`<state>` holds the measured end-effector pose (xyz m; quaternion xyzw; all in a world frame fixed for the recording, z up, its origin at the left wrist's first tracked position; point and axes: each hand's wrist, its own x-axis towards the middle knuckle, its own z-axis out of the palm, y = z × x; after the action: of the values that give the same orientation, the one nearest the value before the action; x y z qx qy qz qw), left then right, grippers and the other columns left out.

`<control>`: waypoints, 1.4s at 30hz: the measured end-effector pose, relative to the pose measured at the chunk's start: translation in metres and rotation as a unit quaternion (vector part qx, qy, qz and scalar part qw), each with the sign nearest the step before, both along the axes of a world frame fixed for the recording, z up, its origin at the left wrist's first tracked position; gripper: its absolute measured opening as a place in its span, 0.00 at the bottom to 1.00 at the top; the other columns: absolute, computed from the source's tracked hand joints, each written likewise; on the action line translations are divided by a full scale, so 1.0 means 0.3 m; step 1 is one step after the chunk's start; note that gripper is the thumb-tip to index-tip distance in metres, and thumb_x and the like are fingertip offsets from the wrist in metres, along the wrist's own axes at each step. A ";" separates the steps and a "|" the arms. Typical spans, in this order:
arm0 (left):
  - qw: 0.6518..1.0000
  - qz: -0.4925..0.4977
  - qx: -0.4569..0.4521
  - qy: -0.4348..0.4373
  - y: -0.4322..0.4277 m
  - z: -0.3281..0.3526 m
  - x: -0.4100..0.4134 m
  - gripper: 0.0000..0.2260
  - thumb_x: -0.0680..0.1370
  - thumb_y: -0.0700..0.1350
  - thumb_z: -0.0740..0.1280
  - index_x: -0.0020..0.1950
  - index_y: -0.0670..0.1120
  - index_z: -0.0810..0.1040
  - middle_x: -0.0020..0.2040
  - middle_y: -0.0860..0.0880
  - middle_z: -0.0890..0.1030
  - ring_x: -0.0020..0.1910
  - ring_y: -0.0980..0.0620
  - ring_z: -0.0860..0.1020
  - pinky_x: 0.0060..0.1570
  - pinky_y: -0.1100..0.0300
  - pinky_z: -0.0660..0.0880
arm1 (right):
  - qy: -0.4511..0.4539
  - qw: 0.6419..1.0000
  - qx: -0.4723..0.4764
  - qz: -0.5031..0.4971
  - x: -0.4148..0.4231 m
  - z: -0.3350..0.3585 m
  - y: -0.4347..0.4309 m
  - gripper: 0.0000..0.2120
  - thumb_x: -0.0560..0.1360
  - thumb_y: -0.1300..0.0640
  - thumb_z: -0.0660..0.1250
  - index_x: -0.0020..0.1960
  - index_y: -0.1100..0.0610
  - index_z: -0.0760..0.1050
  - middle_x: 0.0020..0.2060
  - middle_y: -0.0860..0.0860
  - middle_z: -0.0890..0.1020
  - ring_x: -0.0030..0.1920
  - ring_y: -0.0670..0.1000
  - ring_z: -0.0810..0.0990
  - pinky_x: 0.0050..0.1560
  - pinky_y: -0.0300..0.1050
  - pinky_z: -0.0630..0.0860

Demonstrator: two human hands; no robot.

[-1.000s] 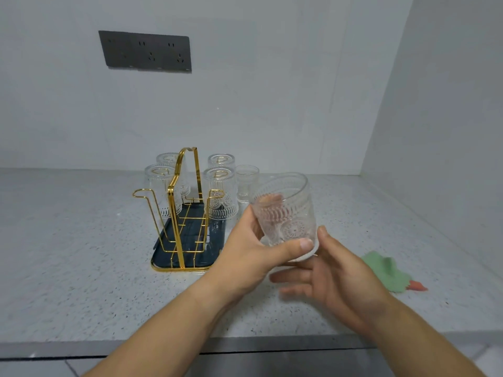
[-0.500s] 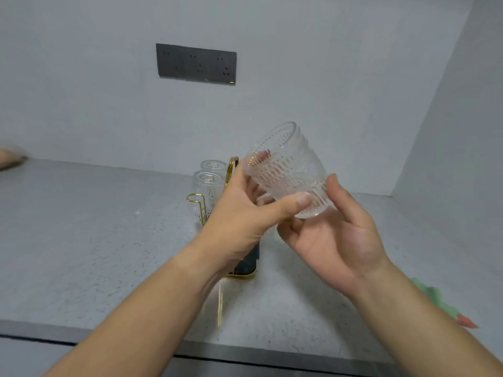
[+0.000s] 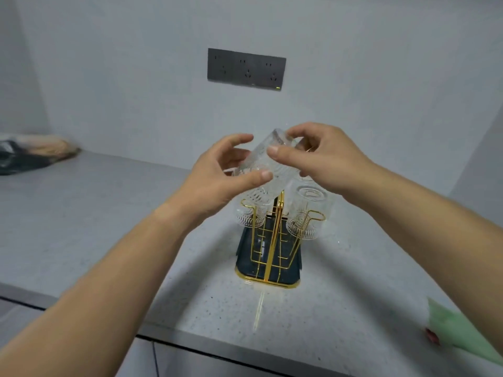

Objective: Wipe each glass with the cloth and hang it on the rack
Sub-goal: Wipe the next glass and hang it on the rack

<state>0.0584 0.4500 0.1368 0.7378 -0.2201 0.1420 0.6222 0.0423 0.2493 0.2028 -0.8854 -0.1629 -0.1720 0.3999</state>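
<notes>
clear glass [image 3: 268,170] was tipped over above gold rack [image 3: 275,235] | left hand [image 3: 217,178] and right hand [image 3: 324,159] both pinched it | green cloth [image 3: 462,336] lay on counter [image 3: 81,227]

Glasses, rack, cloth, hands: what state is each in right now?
Clear patterned glass: tilted, held above the rack in both hands.
Left hand: grip shut on the glass.
Right hand: likewise.
Gold wire rack: upright, inverted glasses hung on it.
Green cloth: lying on the counter, untouched.

Two bare forearms, no sleeves, left hand [image 3: 217,172], right hand [image 3: 324,156], short trimmed fingernails
</notes>
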 end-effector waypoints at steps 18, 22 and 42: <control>0.997 0.020 -0.011 0.078 0.042 -0.237 0.036 0.29 0.71 0.49 0.81 0.70 0.51 0.78 0.63 0.53 0.85 0.64 0.55 0.82 0.70 0.51 0.77 | 0.000 0.968 -0.249 -0.028 0.080 -0.108 0.108 0.34 0.71 0.30 0.68 0.71 0.46 0.73 0.60 0.43 0.80 0.65 0.49 0.77 0.73 0.56 0.63; 0.996 0.022 -0.026 0.080 0.041 -0.284 0.035 0.28 0.70 0.48 0.82 0.68 0.51 0.80 0.62 0.51 0.85 0.64 0.54 0.82 0.70 0.50 0.77 | 0.024 0.959 -0.281 -0.015 0.088 -0.140 0.106 0.36 0.71 0.29 0.68 0.73 0.46 0.71 0.68 0.46 0.78 0.71 0.51 0.73 0.69 0.51 0.59; 0.995 0.023 -0.050 0.083 0.022 -0.369 0.027 0.23 0.72 0.39 0.80 0.65 0.48 0.80 0.59 0.50 0.86 0.59 0.55 0.84 0.61 0.61 0.80 | -0.004 0.909 -0.416 -0.023 0.103 -0.192 0.125 0.38 0.72 0.25 0.62 0.75 0.46 0.69 0.66 0.46 0.80 0.74 0.52 0.70 0.78 0.61 0.49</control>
<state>0.0664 0.4565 0.0262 0.7195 -0.1435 0.1051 0.6713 0.0731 0.2868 0.1453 -0.9744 -0.2006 -0.1013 -0.0095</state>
